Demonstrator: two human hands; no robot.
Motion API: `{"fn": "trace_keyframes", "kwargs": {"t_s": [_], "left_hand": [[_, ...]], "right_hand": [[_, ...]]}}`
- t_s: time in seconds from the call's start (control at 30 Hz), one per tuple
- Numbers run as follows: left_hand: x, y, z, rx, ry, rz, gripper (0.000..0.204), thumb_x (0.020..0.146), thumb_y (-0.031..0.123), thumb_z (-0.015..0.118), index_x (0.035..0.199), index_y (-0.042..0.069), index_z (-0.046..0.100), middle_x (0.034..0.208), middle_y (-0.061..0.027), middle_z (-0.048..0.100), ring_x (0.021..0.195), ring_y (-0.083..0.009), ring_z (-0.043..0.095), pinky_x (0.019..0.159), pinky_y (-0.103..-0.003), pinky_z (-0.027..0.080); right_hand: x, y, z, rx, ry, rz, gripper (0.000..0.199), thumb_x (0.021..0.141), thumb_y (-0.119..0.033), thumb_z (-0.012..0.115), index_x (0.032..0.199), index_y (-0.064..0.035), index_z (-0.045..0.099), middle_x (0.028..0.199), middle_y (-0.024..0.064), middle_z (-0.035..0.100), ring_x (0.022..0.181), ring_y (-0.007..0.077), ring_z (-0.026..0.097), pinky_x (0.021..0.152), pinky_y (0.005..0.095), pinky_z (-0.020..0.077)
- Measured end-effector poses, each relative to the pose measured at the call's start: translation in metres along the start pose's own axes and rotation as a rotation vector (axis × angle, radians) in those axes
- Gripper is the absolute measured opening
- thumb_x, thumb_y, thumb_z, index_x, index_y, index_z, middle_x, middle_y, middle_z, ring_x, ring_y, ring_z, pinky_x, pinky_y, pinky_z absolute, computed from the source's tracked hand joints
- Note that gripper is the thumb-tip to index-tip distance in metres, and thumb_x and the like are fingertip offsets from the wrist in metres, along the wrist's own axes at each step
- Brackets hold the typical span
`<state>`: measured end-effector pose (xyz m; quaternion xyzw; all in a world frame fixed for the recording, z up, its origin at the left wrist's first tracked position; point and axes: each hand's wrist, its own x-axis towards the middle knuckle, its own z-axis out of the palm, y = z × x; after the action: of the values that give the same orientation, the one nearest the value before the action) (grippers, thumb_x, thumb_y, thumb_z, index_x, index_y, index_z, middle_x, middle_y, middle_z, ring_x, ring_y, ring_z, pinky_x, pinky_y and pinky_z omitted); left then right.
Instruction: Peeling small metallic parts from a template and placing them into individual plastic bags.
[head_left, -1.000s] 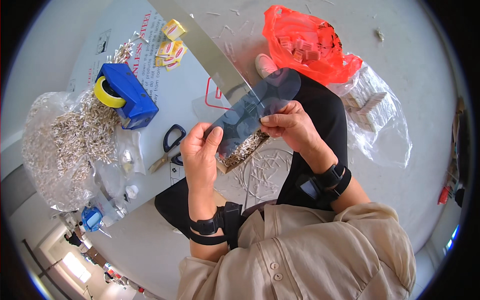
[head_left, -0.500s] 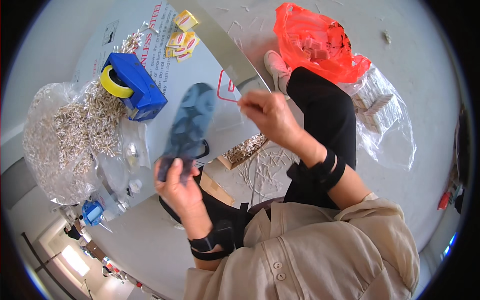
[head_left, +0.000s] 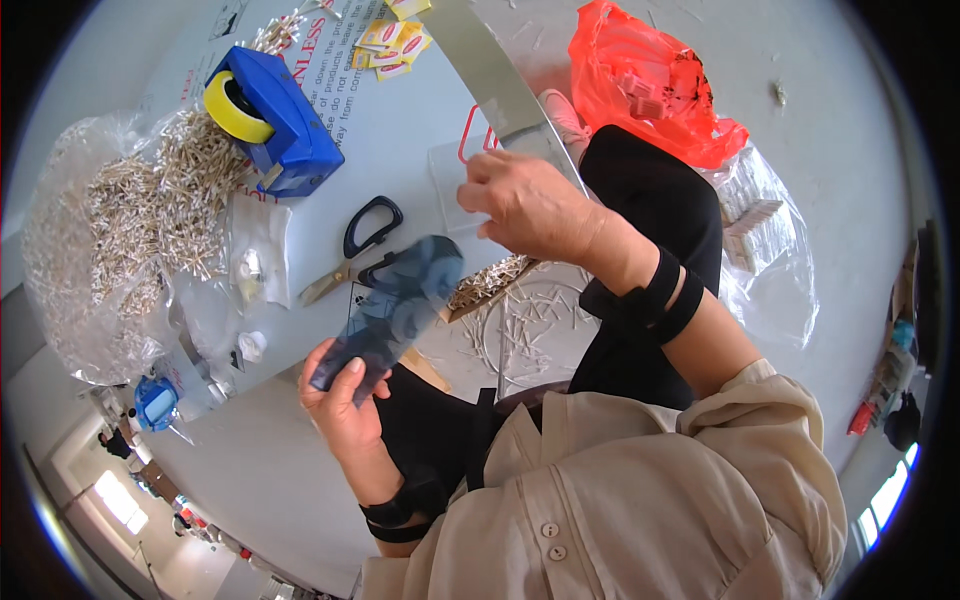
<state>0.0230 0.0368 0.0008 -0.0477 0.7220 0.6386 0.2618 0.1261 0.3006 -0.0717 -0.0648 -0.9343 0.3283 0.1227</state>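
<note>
My left hand holds a long, dark, see-through plastic packet by its lower end, tilted up to the right above the table's near edge. My right hand reaches over the table and pinches a small clear plastic bag lying on the white tabletop. Black-handled scissors lie between the two hands. A box of small pale sticks sits on my lap under the right wrist.
A blue tape dispenser with a yellow roll stands at the back left. A large clear bag of pale sticks spreads at the left. Yellow labels lie at the far edge. A red plastic bag and clear bags sit on the floor at right.
My hands have parted: the left carried the dark packet down and left, toward the table's near edge. The right left the packet and moved up onto the table to a clear bag.
</note>
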Motion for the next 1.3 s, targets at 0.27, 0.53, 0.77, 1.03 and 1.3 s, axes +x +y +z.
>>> {"fn": "trace_keyframes", "kwargs": {"t_s": [0.27,0.53,0.77,1.03,1.3], "left_hand": [[-0.001,-0.021,-0.005,-0.024,-0.07,-0.094,0.03,0.072,-0.004,0.063,0.101,-0.008,0.057,0.081,-0.0163,0.062,0.055,-0.0252,0.061,0.042,-0.029,0.047],[-0.005,-0.019,-0.001,-0.057,-0.066,-0.076,0.028,0.071,-0.006,0.061,0.099,-0.009,0.057,0.08,-0.0167,0.062,0.054,-0.024,0.059,0.042,-0.029,0.047],[-0.003,-0.024,0.001,-0.122,-0.101,-0.075,0.028,0.072,-0.007,0.062,0.1,-0.009,0.057,0.081,-0.0158,0.062,0.054,-0.0238,0.059,0.042,-0.03,0.047],[0.001,-0.03,0.007,-0.089,-0.067,-0.052,0.029,0.073,-0.007,0.064,0.102,-0.007,0.057,0.083,-0.015,0.062,0.056,-0.0246,0.06,0.043,-0.031,0.049],[-0.004,-0.026,0.016,0.0,-0.005,0.026,0.028,0.073,-0.008,0.064,0.1,-0.006,0.059,0.087,-0.0134,0.062,0.058,-0.0216,0.06,0.041,-0.03,0.05]], "right_hand": [[-0.017,0.0,0.023,-0.217,0.076,-0.109,0.01,0.066,-0.004,0.058,0.069,-0.003,0.049,0.078,0.0108,0.048,0.074,0.0265,0.055,0.067,0.0366,0.0491],[-0.012,0.009,0.03,-0.19,0.061,-0.095,0.01,0.068,-0.007,0.06,0.064,-0.0045,0.05,0.073,0.0105,0.049,0.071,0.0294,0.056,0.063,0.0375,0.0491],[-0.012,-0.001,0.023,0.129,-0.047,0.325,0.01,0.074,-0.011,0.056,0.071,-0.0014,0.059,0.073,0.0188,0.061,0.072,0.037,0.06,0.065,0.0432,0.0487],[-0.013,-0.007,0.019,0.367,-0.006,0.481,0.01,0.068,-0.01,0.06,0.067,-0.0003,0.06,0.065,0.0186,0.06,0.066,0.0363,0.06,0.061,0.0421,0.0473],[-0.015,-0.015,0.019,0.344,0.048,0.443,0.012,0.07,-0.006,0.06,0.067,0.004,0.055,0.059,0.0186,0.053,0.053,0.0295,0.054,0.053,0.0358,0.0439]]}}
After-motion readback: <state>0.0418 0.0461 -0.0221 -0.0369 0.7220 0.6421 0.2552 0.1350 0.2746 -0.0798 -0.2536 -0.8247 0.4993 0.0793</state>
